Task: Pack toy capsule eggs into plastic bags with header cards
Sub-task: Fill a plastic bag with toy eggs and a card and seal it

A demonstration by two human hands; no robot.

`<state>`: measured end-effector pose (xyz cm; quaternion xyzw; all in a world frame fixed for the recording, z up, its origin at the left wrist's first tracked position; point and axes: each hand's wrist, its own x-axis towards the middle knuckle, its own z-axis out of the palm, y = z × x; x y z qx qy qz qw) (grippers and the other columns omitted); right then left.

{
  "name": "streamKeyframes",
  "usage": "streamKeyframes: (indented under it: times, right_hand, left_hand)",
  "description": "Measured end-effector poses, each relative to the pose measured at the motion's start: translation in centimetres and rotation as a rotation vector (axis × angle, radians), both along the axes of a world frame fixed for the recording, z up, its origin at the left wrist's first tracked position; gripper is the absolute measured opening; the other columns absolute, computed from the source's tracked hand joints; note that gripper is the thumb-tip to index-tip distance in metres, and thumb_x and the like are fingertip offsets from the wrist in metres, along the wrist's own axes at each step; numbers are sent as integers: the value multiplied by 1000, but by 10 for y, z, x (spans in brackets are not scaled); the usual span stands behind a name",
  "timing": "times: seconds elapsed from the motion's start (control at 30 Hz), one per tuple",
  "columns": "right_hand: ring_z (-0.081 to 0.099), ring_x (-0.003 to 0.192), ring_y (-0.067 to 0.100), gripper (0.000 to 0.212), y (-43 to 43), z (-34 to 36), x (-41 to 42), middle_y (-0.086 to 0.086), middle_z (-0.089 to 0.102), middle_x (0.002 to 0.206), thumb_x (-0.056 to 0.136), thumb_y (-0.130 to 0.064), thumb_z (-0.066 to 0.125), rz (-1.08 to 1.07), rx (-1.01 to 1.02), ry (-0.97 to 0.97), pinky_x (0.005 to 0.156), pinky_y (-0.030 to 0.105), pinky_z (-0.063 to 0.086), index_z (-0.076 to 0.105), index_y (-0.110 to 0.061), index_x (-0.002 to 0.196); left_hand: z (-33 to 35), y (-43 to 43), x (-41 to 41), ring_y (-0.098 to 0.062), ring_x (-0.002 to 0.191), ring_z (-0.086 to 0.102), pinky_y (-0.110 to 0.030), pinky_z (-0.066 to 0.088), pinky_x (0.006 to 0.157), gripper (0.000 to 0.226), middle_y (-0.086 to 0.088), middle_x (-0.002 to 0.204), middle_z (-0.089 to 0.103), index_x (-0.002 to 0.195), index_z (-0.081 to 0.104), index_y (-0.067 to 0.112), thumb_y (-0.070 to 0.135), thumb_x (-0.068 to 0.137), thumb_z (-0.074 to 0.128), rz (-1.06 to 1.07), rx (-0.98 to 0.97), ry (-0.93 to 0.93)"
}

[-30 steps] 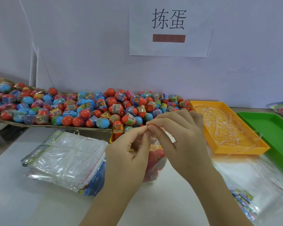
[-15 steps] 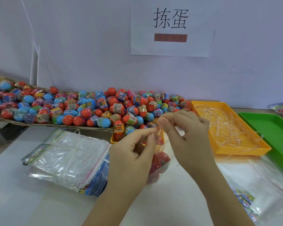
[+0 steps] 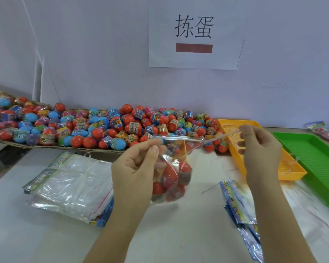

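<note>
A clear plastic bag [image 3: 172, 179] with several red capsule eggs inside hangs above the white table. My left hand [image 3: 135, 168] pinches its top left corner. My right hand [image 3: 258, 149] pinches a thin clear strip [image 3: 217, 136] that stretches from the bag's top edge to the right. A heap of red and blue capsule eggs [image 3: 103, 128] lies on cardboard behind the bag. Coloured header cards [image 3: 237, 202] lie on the table under my right forearm.
A stack of empty clear bags [image 3: 70, 185] lies at the left. An orange tray [image 3: 285, 168] holding clear strips sits at the right, with a green tray [image 3: 315, 164] beside it. Packed bags [image 3: 325, 130] lie far right. A paper sign [image 3: 194, 33] hangs on the wall.
My hands have moved apart. The right hand has pulled the clear strip off to the right, over the orange tray; the bag of eggs now shows between the hands.
</note>
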<state>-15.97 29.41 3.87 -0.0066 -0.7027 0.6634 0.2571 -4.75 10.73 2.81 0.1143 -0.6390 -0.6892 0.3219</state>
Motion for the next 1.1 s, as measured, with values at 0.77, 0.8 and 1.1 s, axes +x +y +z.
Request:
streamKeyframes:
  times: [0.77, 0.8, 1.1]
  right_hand:
    - [55, 79, 27, 40, 68, -25, -18, 13, 68, 109, 82, 5, 49, -379, 421, -425, 67, 32, 45, 70, -14, 110]
    - [56, 87, 30, 48, 69, -22, -17, 14, 65, 116, 82, 7, 46, -363, 492, -485, 67, 34, 47, 67, -16, 117]
    - [55, 104, 36, 50, 92, 0, 0, 18, 57, 117, 82, 6, 48, -342, 784, -640, 72, 36, 39, 50, -18, 126]
  left_hand:
    - [3, -5, 0, -5, 60, 65, -25, 58, 61, 23, 7, 79, 75, 89, 73, 32, 12, 92, 60, 57, 60, 25]
    - [3, -5, -1, -5, 60, 65, -24, 58, 60, 26, 7, 78, 75, 86, 74, 33, 12, 92, 60, 55, 56, 27]
    - [1, -6, -2, -2, 59, 67, -15, 56, 54, 31, 11, 81, 76, 78, 76, 36, 12, 90, 61, 58, 82, 47]
